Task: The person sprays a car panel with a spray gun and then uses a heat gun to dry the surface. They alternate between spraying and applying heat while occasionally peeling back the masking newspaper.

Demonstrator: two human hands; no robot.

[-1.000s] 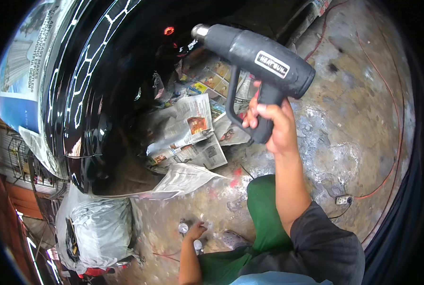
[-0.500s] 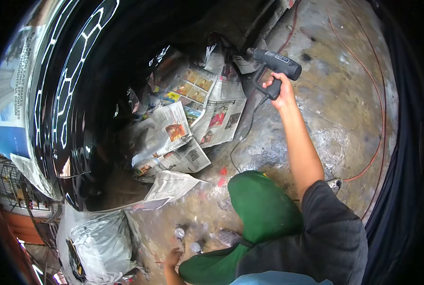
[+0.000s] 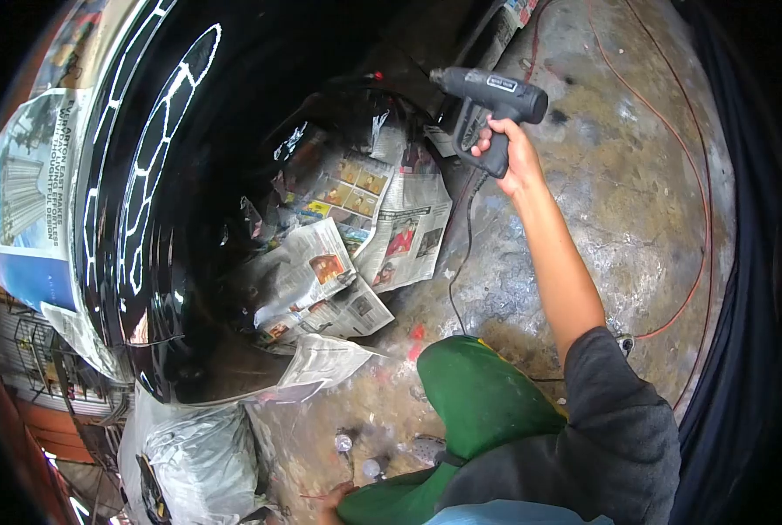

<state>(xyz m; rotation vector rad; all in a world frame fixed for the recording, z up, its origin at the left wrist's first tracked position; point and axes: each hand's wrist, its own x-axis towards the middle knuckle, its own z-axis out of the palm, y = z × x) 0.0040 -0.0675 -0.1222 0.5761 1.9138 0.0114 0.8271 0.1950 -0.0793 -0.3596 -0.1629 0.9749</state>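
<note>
My right hand [image 3: 515, 162] is wrapped round the handle of a dark grey heat gun [image 3: 494, 93], raised above the floor at the upper middle. Its nozzle points left toward a glossy black car body panel [image 3: 168, 227], with a gap between them. A dark cord [image 3: 466, 254] hangs from the handle. Sheets of newspaper [image 3: 325, 254] cover the area under the curved edge of the panel. At the bottom, my left hand [image 3: 335, 499] is low beside my green-clad leg, near a thin red strip on the floor. Its fingers are mostly hidden.
Two small clear bottles or cups [image 3: 344, 443] are on the floor close to my left hand. A filled plastic bag [image 3: 200, 451] sits lower left. Red hoses [image 3: 704, 201] run across the stained floor [image 3: 618, 192] at right, beside a dark curtain [image 3: 750, 289].
The heat gun has moved up and left, its nozzle closer to the panel. My left hand has dropped slightly nearer my leg. The view has shifted a little.
</note>
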